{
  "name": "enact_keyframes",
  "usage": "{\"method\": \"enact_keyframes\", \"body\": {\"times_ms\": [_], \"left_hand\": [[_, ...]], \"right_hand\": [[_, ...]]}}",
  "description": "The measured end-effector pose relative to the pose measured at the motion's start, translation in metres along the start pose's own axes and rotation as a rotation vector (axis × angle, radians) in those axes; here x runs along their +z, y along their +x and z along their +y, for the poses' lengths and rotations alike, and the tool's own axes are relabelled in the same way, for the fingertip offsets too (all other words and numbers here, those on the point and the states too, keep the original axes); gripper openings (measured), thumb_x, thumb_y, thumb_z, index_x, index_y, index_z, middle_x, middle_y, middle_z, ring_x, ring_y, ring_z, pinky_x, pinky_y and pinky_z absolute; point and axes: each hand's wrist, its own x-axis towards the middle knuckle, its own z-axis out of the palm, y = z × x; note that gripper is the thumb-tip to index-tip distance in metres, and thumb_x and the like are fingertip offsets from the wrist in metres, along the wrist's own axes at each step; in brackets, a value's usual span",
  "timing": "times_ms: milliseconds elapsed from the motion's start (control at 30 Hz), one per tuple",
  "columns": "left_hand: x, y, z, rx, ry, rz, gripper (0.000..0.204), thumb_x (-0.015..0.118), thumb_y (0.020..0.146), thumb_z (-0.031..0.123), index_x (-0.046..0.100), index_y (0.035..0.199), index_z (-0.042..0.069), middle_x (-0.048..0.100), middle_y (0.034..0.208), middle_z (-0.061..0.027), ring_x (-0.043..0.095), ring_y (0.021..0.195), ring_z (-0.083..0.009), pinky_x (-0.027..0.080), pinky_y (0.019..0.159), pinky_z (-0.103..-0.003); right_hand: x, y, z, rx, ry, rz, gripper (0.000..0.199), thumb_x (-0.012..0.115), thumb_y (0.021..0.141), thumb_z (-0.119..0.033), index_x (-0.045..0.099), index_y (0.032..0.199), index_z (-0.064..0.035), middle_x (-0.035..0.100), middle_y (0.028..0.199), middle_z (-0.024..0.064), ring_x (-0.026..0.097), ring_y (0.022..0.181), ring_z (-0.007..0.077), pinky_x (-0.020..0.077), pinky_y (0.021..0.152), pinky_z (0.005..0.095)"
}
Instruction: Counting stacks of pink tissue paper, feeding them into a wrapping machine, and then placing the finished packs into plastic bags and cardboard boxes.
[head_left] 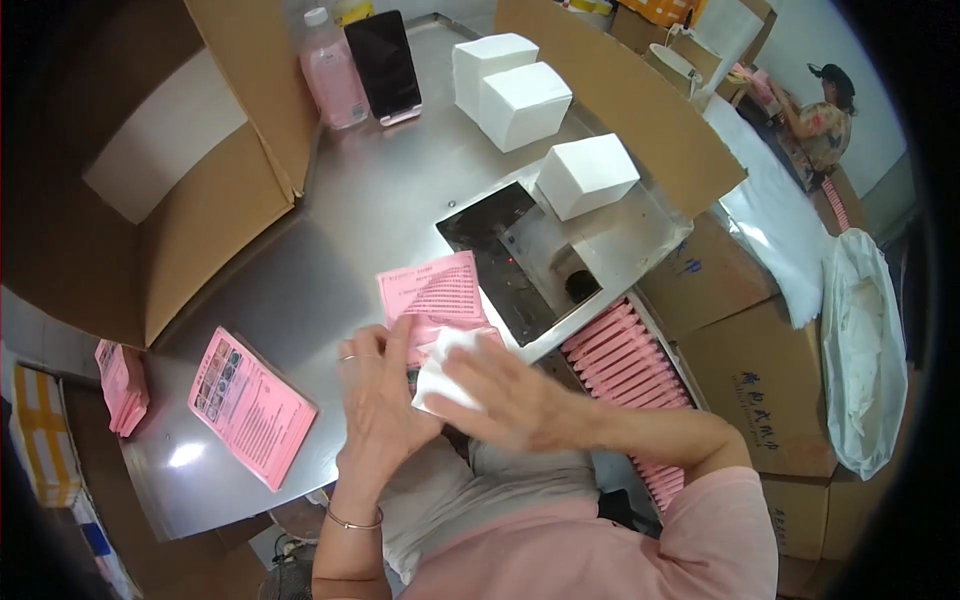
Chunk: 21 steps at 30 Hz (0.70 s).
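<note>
In front of my lap, over the table's near edge, a pink printed wrapper [432, 288] lies partly unfolded. My left hand [385, 400], with a ring and a bangle, grips its near part between bent fingers. A folded white tissue [436, 378] sits between my hands against the wrapper. My right hand [515, 395] is smeared by motion, its thumb and fingers around the tissue. The wrapper's near end is hidden by my hands. To the left lies a stack of pink printed wrappers [252, 408].
An open carton [215, 215] stands at left, near a pink bottle [333, 75] and a dark phone [384, 68]. White tissue blocks [588, 175] surround a recessed opening [520, 265]. Pink packets [630, 360] fill a box at right. Another person [825, 130] sits far right.
</note>
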Motion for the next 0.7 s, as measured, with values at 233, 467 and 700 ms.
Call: {"method": "enact_keyframes", "body": {"times_ms": [233,467,700], "left_hand": [[0.021,0.015,0.025,-0.090,-0.044,-0.039,0.083,0.068,0.078,0.005,0.028,0.152,0.003,0.052,0.100,-0.0207,0.052,0.093,-0.0360,0.045,0.082,-0.044],[-0.024,-0.026,0.010,-0.089,-0.154,-0.072,0.048,0.067,0.079,0.002,0.059,0.126,0.007,0.055,0.105,-0.0166,0.055,0.094,-0.0298,0.046,0.080,-0.040],[-0.093,-0.080,-0.061,-0.426,0.492,0.378,0.023,0.057,0.078,0.002,0.060,0.101,0.006,0.057,0.111,-0.0151,0.048,0.113,-0.0364,0.034,0.102,-0.050]], "right_hand": [[0.045,0.052,0.065,0.434,-0.108,-0.057,0.021,0.059,0.083,-0.015,0.059,0.097,0.0004,0.058,0.096,0.0231,0.057,0.102,0.0377,0.0301,0.102,0.0699],[0.008,0.018,0.108,0.859,-0.082,-0.635,0.018,0.054,0.086,-0.006,0.062,0.102,0.0001,0.068,0.090,0.0196,0.067,0.086,0.0382,0.0531,0.075,0.0465],[-0.065,0.033,0.124,0.552,-0.719,0.255,0.027,0.068,0.085,-0.015,0.068,0.110,-0.0065,0.063,0.089,0.0106,0.059,0.086,0.0268,0.0451,0.075,0.0399]]}}
